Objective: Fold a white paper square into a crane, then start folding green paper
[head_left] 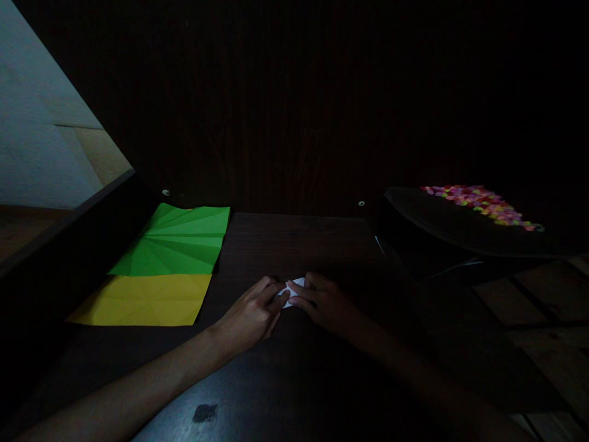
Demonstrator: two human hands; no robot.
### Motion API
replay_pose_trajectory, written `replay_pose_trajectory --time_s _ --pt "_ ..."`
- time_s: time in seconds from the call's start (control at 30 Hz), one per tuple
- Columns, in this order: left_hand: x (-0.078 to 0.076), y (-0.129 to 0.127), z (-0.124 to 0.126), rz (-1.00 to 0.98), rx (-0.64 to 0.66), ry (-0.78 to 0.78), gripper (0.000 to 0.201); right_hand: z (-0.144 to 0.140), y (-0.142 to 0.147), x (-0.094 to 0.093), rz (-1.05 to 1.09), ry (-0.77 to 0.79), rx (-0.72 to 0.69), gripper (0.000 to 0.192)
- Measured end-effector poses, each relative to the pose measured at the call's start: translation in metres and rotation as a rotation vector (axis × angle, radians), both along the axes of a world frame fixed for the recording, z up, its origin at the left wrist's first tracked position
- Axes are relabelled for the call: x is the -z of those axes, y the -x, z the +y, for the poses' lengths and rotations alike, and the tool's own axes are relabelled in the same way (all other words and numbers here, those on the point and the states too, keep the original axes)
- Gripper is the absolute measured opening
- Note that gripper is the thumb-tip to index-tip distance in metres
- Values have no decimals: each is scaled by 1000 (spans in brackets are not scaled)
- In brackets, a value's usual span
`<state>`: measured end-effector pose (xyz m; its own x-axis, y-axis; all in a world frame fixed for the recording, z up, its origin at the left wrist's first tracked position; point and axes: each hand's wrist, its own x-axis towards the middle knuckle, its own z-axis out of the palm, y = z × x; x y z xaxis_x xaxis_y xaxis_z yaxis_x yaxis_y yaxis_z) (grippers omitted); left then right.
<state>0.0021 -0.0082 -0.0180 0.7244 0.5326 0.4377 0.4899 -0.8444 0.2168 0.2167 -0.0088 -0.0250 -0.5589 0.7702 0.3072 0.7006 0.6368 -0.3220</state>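
Dark worktop [294, 245] supports small white paper [291, 291], pinched flat between left hand [251, 313] and right hand [324, 304], fingertips closed on it for creasing.

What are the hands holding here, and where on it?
A small white paper, pressed on the table: left hand on its left edge, right hand on its right. Most of it is hidden.

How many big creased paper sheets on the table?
2: a green creased paper sheet at the far left, and a yellow creased paper sheet just nearer, edges touching. More may hide in the dark.
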Motion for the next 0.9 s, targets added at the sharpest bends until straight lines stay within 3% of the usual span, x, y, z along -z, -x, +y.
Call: replay_pose_trajectory --time_s 0.3,0.47,0.9 --pt "-1 1 2 48 44 -19 28 -3 2 -4 -229 -241 -14 33" --pt "-2 0 2 60 54 -6 26 -7 2 -1 -205 -354 45 31" --pt "0 2 3 104 53 15 29 -9 2 -1 -204 -325 105 30"
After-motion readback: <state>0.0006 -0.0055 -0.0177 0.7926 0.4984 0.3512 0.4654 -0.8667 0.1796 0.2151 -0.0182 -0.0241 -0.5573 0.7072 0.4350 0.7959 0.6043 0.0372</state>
